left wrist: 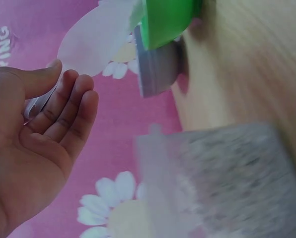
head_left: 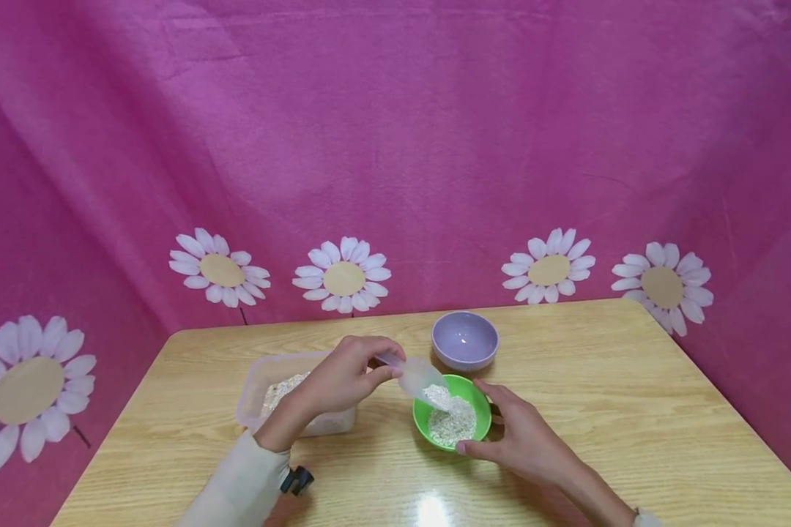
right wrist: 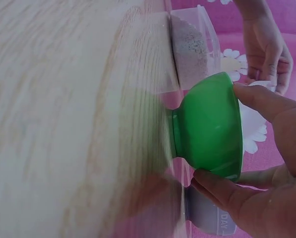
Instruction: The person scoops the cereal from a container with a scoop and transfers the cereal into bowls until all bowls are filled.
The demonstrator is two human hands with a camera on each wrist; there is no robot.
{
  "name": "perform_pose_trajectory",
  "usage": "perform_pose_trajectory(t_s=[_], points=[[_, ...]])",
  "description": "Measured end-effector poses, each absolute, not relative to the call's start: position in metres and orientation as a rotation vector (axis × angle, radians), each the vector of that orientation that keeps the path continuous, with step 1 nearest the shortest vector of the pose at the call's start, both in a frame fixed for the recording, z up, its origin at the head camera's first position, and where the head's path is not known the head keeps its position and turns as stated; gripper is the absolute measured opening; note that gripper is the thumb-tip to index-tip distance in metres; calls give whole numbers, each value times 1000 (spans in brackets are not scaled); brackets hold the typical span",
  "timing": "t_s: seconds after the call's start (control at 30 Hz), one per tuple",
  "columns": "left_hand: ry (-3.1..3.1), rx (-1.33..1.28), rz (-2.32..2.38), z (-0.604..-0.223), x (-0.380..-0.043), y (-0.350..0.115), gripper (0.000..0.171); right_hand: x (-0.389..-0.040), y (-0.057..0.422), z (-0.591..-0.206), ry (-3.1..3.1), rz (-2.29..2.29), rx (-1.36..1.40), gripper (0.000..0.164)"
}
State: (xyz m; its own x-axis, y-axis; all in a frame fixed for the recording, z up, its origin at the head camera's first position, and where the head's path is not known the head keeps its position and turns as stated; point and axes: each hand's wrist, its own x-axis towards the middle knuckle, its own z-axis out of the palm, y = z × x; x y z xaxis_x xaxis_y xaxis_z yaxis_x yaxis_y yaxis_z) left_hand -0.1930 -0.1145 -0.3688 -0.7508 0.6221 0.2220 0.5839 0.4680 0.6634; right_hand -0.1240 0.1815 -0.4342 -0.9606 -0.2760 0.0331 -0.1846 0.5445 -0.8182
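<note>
My left hand [head_left: 350, 373] pinches the handle of a translucent plastic scoop [head_left: 418, 376], tilted over the green bowl [head_left: 420, 423]. Pale flakes that look like oats [head_left: 453, 422] lie in the bowl and at the scoop's lip. My right hand [head_left: 526, 435] holds the bowl by its right side, thumb at the near rim and fingers at the far side. In the right wrist view the green bowl [right wrist: 207, 126] stands upright on its foot, between thumb and fingers. The left wrist view shows the scoop [left wrist: 96, 39] partly out of frame.
A clear plastic container [head_left: 250, 388] of flakes stands on the left, partly behind my left forearm. Behind the green bowl sits a purple bowl [head_left: 465, 341] with nothing in it. The wooden table [head_left: 633, 395] meets a pink cloth [head_left: 422, 146] with daisies at the back.
</note>
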Motion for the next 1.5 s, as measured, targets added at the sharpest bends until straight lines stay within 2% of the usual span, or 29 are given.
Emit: perform_pose_trajectory(t_s=[0.27, 0.53, 0.77, 1.07, 1.5], points=[[2701, 1141, 1151, -349, -194, -120, 14, -126, 183, -433, 2686, -1404, -427, 100], [2711, 1104, 1179, -352, -191, -126, 15, -126, 183, -434, 2695, -1395, -408, 100], [2748, 958, 1338, -364, -182, -139, 15, -123, 181, -430, 2727, -1361, -400, 101], [2797, 759, 1529, -380, -175, -166, 20, -125, 173, -418, 2906, -1317, -518, 95], [2845, 512, 1557, -387, -164, -210, 20, -132, 128, -399, 2836, -1409, -560, 88]])
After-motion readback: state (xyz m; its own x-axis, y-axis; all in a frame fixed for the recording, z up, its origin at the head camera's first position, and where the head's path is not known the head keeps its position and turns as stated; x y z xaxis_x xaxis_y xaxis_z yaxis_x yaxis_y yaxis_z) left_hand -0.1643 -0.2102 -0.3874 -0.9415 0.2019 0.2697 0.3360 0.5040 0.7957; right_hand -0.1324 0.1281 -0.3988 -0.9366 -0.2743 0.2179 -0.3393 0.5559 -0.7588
